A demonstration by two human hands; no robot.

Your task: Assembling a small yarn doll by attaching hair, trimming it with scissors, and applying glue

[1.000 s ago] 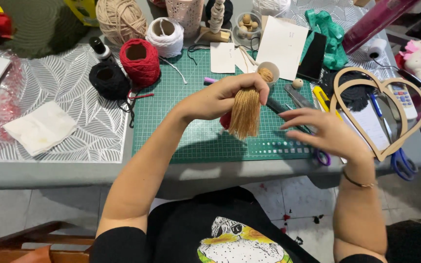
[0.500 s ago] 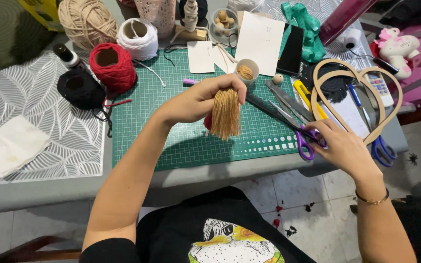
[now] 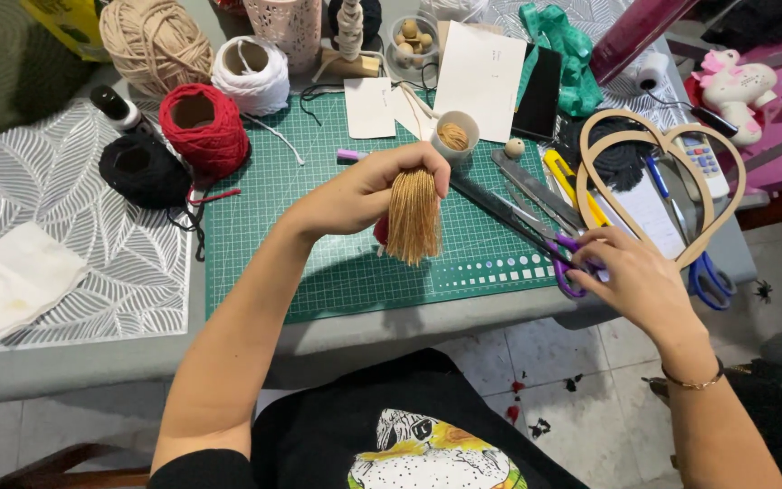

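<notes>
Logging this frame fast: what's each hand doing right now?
Left hand: closed, holding the tan tassel.
Right hand: fingers on the purple scissors; grip cannot be told.

Single head-worn camera, looking steeply down from above the person's lap, facing the table [image 3: 74, 376], fairly close, far edge seemingly cropped

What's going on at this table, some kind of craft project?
A person is at a craft table. Their left hand holds up a tan yarn tassel above a green cutting mat, its threads hanging down. Their right hand rests on the purple handles of a pair of scissors that lie on the mat's right edge. Balls of red yarn, black yarn and white yarn sit at the left, and a wooden heart frame lies to the right.
</notes>
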